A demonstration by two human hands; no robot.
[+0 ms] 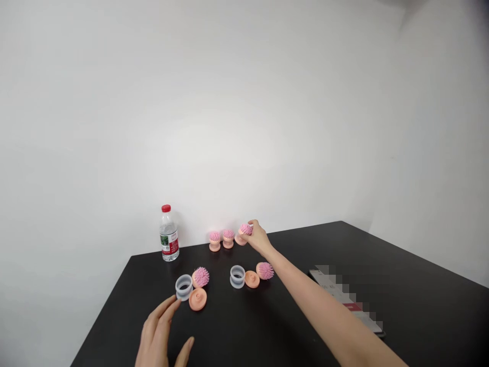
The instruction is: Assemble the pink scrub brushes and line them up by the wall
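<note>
My right hand (pixel 259 237) reaches to the back of the black table, its fingers closed around a small pink-bristled brush (pixel 245 229) with a peach base. The brush looks slightly tilted; whether its base touches the table I cannot tell. Two similar brushes, a left one (pixel 214 240) and a right one (pixel 228 238), stand upright beside it. At the front left, my left hand (pixel 162 331) is open with fingers spread, its fingertips close to a translucent ring (pixel 184 288). Beside that ring lie a loose bristle head (pixel 200 277) and a peach disc (pixel 197 299).
A second translucent ring (pixel 237 277), peach disc (pixel 252 279) and bristle head (pixel 265 270) lie mid-table. A water bottle (pixel 169 237) with a red cap stands at the back left, near the white wall (pixel 244 127). A flat, partly pixelated object (pixel 344 300) lies to the right.
</note>
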